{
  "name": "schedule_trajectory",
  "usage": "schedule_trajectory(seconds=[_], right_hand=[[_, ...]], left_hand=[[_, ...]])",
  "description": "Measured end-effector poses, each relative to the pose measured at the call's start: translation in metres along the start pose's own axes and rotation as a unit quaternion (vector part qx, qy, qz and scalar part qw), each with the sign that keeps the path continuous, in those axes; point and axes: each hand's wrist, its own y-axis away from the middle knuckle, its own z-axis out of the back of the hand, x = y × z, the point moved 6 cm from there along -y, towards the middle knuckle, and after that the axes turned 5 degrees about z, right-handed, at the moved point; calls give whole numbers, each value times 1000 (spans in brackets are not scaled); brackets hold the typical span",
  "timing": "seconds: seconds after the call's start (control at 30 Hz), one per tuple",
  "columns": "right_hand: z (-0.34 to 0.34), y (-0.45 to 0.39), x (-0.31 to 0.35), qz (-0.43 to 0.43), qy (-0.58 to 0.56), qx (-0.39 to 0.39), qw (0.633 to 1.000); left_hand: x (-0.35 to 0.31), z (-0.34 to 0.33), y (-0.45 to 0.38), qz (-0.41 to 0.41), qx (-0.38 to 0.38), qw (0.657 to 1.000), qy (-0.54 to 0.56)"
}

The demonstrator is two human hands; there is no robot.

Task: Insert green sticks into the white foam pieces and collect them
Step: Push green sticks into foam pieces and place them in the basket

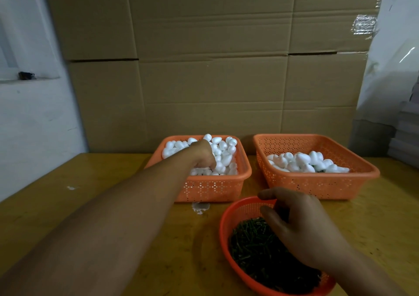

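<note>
The left hand (203,153) reached into the left orange basket (210,189) near the table's (90,205) far edge, fingers curled down among the white foam pieces (223,153); whether they grasped one could not be told. The right hand (297,225) hovered over the round red basket (226,234) at the near edge, fingers loosely bent above the green sticks (251,245), holding nothing visible. A second orange basket (317,184) toward the far right corner held more foam pieces (303,160). Cardboard boxes (215,57) stood behind

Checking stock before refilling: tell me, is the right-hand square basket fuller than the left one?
No: the right basket holds a shallow layer, the left basket is heaped.
</note>
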Motion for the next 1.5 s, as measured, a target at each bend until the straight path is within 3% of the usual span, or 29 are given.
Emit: schedule_trajectory(seconds=[0.1, 0.23, 0.33, 0.5, 0.73, 0.87, 1.03, 1.23, 1.5], right_hand=[[-1, 1, 0, -3, 5, 3, 1000], [-2, 0, -4, -18, 6, 4, 1000], [-2, 0, -5, -25, 4, 8, 1000], [-4, 1, -2, -24, 5, 13, 1000], [-7, 0, -2, -37, 4, 28, 999], [-6, 0, -3, -48, 68, 75, 994], [-6, 3, -2, -87, 154, 161, 971], [-17, 15, 11, -60, 225, 263, 936], [-28, 18, 21, -20, 227, 302, 926]], left_hand=[[4, 6, 4, -29, -13, 985, 171], [7, 22, 23, -79, -102, 923, 362], [10, 31, 48, -113, -128, 873, 456], [7, 20, 105, -198, -16, 788, 583], [19, -15, 154, -158, 116, 703, 684], [20, -33, 172, -142, 195, 646, 724], [19, -42, 182, -140, 241, 630, 725], [21, -41, 188, -187, 245, 628, 715], [15, -36, 198, -218, 252, 623, 707]])
